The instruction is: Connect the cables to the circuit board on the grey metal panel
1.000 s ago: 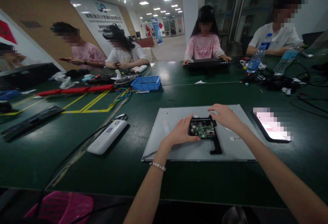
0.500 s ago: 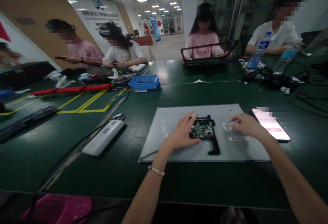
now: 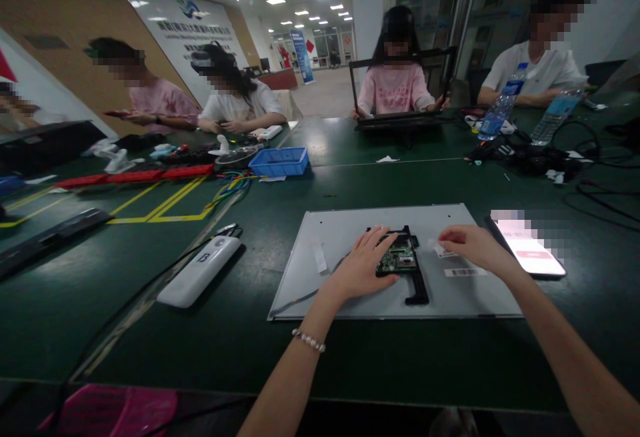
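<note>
A grey metal panel [image 3: 350, 224] lies flat on the green table in front of me. On it sits a small green circuit board [image 3: 401, 258] in a black bracket [image 3: 417, 287]. My left hand [image 3: 361, 269] rests flat on the panel, fingers spread, touching the left side of the board. My right hand [image 3: 473, 245] is to the right of the board, fingertips pinched on a small white label [image 3: 437, 246]. A barcode sticker [image 3: 463, 272] lies on the panel just below that hand.
A phone [image 3: 527, 247] with a lit screen lies right of the panel. A white device [image 3: 200, 270] with a cable lies to the left. A blue tray [image 3: 281, 160], red strips, water bottles [image 3: 497, 116] and cables sit further back. Several people sit around the table; one holds up a black frame [image 3: 400, 90].
My right hand left the top of the board and moved right to the white label. My left hand slid slightly over the board's left side. The person opposite raised a black frame upright.
</note>
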Available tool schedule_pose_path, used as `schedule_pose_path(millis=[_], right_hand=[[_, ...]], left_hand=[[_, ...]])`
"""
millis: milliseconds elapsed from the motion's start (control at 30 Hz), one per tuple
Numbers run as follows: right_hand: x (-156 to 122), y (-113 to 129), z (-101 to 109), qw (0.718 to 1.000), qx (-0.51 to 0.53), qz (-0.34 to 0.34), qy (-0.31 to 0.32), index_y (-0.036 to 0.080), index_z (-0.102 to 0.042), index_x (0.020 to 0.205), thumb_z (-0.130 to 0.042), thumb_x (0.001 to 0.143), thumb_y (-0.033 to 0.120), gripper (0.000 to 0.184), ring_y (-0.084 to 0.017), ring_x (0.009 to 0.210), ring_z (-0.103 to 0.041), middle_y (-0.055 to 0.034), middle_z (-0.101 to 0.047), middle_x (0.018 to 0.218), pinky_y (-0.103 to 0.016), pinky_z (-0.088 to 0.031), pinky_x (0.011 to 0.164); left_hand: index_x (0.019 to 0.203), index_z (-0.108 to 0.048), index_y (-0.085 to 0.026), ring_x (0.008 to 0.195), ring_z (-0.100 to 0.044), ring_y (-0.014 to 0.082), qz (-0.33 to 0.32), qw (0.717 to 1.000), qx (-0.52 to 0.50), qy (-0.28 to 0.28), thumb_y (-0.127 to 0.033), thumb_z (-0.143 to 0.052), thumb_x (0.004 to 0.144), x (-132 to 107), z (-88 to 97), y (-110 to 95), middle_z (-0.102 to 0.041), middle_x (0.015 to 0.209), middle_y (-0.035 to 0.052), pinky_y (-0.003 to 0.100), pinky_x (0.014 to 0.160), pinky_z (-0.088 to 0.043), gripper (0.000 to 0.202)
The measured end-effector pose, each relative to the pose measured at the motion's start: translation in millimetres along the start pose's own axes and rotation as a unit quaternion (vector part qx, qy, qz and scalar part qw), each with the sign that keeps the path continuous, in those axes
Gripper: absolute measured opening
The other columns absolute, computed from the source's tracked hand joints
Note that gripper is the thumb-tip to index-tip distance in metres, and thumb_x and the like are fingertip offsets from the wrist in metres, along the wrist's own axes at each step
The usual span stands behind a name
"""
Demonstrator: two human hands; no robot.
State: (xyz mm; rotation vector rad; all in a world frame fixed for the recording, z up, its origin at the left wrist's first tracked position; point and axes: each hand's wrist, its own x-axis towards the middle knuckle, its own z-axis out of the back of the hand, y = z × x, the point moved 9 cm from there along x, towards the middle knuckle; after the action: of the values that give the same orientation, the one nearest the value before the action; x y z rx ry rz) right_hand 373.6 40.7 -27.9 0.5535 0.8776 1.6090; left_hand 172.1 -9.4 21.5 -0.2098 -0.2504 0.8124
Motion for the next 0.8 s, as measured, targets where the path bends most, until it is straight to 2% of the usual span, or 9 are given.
schedule_pose_path(millis=[100,233,367,500,633,800], right_hand=[[-1,12,-20,0.995,0.077,0.010,0.056,0.018,-0.066,0.087,-0.058,0.076,0.034,0.021,-0.018,0.077,-0.063,-0.0046,-0.068,0.082,-0.030,-0.047,0.072],[-3,21,-39,0.990,0.101,0.024,0.092,0.016,-0.067,0.085,-0.058,0.076,0.034,0.022,-0.016,0.070,-0.061,-0.0043,-0.067,0.076,-0.027,-0.046,0.067],[0,17,-42,0.993,0.077,0.032,0.079,0.017,-0.068,0.083,-0.057,0.076,0.034,0.022,-0.016,0.067,-0.061,-0.0037,-0.067,0.072,-0.027,-0.046,0.064],[4,12,-40,0.996,0.062,0.045,0.055,0.019,-0.068,0.081,-0.056,0.076,0.033,0.019,-0.017,0.067,-0.062,-0.0035,-0.068,0.073,-0.029,-0.048,0.062],[4,13,-43,0.997,0.034,0.043,0.046,0.019,-0.068,0.080,-0.056,0.075,0.032,0.019,-0.018,0.068,-0.063,-0.0043,-0.069,0.075,-0.030,-0.049,0.063],[-2,27,-41,0.997,0.012,0.067,0.030,0.019,-0.067,0.080,-0.056,0.076,0.032,0.018,-0.018,0.069,-0.062,-0.0040,-0.069,0.076,-0.030,-0.048,0.065]], left_hand=[[0.142,-0.019,-0.026,0.138,-0.013,0.0249,-0.010,1.000,0.006,-0.002,-0.040,-0.058,0.081,0,1.3,-6,-0.022,0.149,0.0061,0.047,0.113,-0.016,0.074],[0.139,-0.025,-0.025,0.137,-0.016,0.0247,-0.020,0.999,0.026,-0.015,-0.037,-0.056,0.082,2,2.6,-16,-0.025,0.147,0.0063,0.045,0.112,-0.017,0.066],[0.135,-0.033,-0.024,0.135,-0.021,0.0234,-0.043,0.998,0.048,-0.013,-0.036,-0.051,0.086,5,-1.9,-30,-0.031,0.143,0.0066,0.044,0.112,-0.018,0.053],[0.132,-0.038,-0.026,0.133,-0.025,0.0248,-0.061,0.996,0.064,-0.005,-0.037,-0.048,0.088,8,-10.4,-40,-0.037,0.139,0.0067,0.047,0.111,-0.018,0.046],[0.127,-0.043,-0.026,0.132,-0.026,0.0255,-0.065,0.995,0.077,-0.005,-0.037,-0.045,0.090,8,-14.1,-43,-0.040,0.136,0.0063,0.048,0.110,-0.019,0.039],[0.124,-0.046,-0.026,0.132,-0.026,0.0252,-0.059,0.994,0.086,-0.009,-0.035,-0.046,0.089,8,-13.9,-43,-0.041,0.134,0.0060,0.047,0.109,-0.019,0.035]])
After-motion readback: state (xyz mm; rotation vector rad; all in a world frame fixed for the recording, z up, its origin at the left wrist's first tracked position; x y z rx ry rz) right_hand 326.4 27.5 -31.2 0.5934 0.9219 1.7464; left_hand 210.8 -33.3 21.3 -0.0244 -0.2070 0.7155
